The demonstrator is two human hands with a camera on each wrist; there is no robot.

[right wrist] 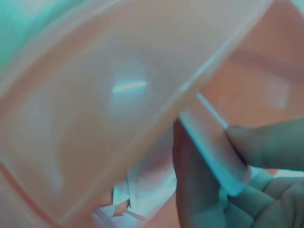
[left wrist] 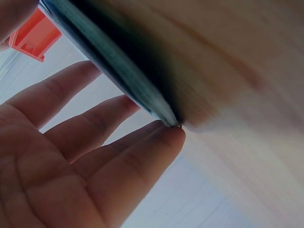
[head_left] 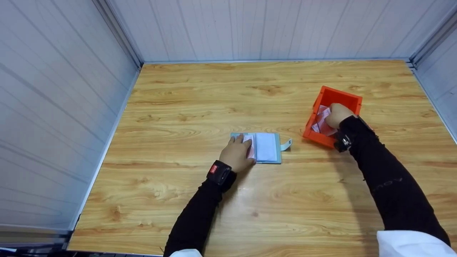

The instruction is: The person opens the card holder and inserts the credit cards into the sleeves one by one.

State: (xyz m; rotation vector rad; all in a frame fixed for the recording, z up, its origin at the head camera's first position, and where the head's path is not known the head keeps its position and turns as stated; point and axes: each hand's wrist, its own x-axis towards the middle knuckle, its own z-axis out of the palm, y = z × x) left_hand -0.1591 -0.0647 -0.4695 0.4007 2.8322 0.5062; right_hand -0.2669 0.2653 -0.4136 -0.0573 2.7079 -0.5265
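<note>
A small light-blue card holder (head_left: 267, 147) lies spread flat on the table, with white pages and a snap strap at its right edge. My left hand (head_left: 235, 154) rests on its left half, fingers nearly straight over a pink card (head_left: 251, 151). In the left wrist view, fingertips (left wrist: 164, 140) touch the holder's edge. My right hand (head_left: 337, 115) is inside an orange bin (head_left: 318, 138). Thumb and finger pinch a pale pink card (right wrist: 213, 145) in the right wrist view. Below them, several pink-and-white cards (right wrist: 154, 183) lie in the bin, partly hidden by its wall.
The wood-grain table (head_left: 185, 107) carries the holder near its middle and the bin to the right. White panel walls (head_left: 221, 28) stand along the back and both sides.
</note>
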